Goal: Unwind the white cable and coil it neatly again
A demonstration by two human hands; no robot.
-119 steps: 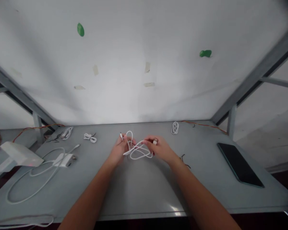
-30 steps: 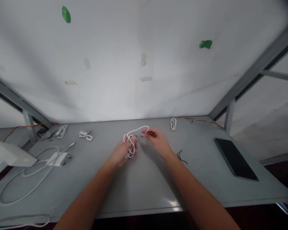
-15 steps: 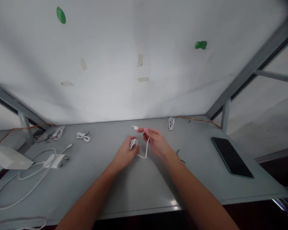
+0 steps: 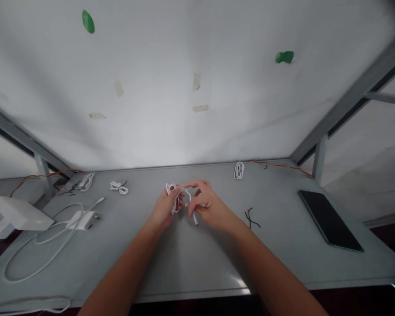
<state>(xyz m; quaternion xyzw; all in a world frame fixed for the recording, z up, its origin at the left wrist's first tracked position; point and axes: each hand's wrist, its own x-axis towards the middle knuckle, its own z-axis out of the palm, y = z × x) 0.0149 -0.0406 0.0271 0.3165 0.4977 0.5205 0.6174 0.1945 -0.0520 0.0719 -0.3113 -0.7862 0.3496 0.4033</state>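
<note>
Looped white cable point(image 4: 174, 199) held tight in the left hand point(image 4: 164, 208), right hand point(image 4: 209, 206) in a narrow grip beside its plug point(image 4: 195, 220)

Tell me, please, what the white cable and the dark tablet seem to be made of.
The cable looks like matte plastic or rubber: it bends in soft loops. The tablet seems glass-fronted: its dark face looks smooth and glossy.
</note>
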